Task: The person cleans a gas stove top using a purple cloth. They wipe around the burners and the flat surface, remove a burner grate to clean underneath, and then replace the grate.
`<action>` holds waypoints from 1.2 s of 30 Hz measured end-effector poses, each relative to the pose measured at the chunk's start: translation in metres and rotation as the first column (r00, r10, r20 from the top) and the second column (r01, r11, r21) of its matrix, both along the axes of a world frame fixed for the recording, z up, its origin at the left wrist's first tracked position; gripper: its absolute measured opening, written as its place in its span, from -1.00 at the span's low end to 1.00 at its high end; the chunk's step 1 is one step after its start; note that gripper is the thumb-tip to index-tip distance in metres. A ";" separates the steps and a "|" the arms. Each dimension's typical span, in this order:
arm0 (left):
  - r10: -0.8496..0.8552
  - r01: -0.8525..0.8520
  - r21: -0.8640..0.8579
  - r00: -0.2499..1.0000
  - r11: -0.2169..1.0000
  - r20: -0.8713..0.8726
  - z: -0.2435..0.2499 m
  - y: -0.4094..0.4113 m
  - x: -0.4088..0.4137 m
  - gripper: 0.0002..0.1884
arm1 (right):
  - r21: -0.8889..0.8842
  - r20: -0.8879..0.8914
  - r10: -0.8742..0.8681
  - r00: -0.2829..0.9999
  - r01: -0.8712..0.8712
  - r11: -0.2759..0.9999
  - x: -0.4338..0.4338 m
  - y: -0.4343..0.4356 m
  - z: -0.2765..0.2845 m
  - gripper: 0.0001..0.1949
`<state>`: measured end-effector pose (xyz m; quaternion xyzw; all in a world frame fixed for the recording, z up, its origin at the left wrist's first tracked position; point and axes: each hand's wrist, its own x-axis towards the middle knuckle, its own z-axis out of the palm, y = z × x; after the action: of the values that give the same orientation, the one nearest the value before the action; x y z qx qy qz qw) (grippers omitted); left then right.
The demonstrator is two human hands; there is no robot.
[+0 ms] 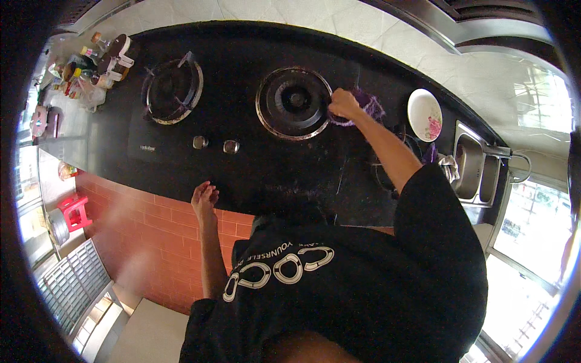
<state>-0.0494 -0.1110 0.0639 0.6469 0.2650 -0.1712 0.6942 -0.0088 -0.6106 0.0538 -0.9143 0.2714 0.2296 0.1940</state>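
My right hand (345, 104) grips a purple cloth (368, 105) at the right edge of a round gas burner (296, 100), whose pan support is off. Part of the cloth trails to the right over the black cooktop (272, 172). My left hand (205, 196), holding nothing, hovers near the front edge of the counter with its fingers partly curled. A second burner (173, 90) with its metal pan support on it lies to the left. Two control knobs, one at the left (200, 142) and one at the right (231, 146), sit between the burners and my left hand.
A white bowl with a pink flower (425, 115) stands at the right, before a steel double sink (468, 168). Another cloth (448, 168) lies by the sink. Bottles (81, 75) crowd the far left of the counter. A red plastic stool (75, 213) is on the left below.
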 end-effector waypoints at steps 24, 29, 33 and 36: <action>-0.063 0.036 0.255 0.993 0.966 0.100 -0.028 -0.025 0.002 -0.77 | -0.360 0.525 0.551 0.649 -0.417 0.835 0.069 -0.008 -0.008 -0.76; -0.037 0.013 0.264 0.996 0.965 0.085 -0.030 -0.027 0.008 -0.76 | -0.295 0.486 0.503 0.715 -0.408 0.864 0.080 -0.005 -0.007 -0.80; -0.054 0.050 0.268 0.999 0.962 0.007 -0.029 -0.023 0.012 -0.77 | -0.175 0.394 0.380 0.837 -0.338 0.925 0.049 -0.017 0.004 -0.74; -0.042 0.034 0.252 0.999 0.967 0.029 -0.034 -0.021 0.009 -0.77 | -0.117 0.350 0.369 0.861 -0.350 0.929 -0.004 -0.009 0.004 -0.72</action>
<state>-0.0407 -0.1322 0.0297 0.7375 0.2604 -0.1384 0.6075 -0.0128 -0.6197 0.0580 -0.9798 0.0609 0.0806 0.1725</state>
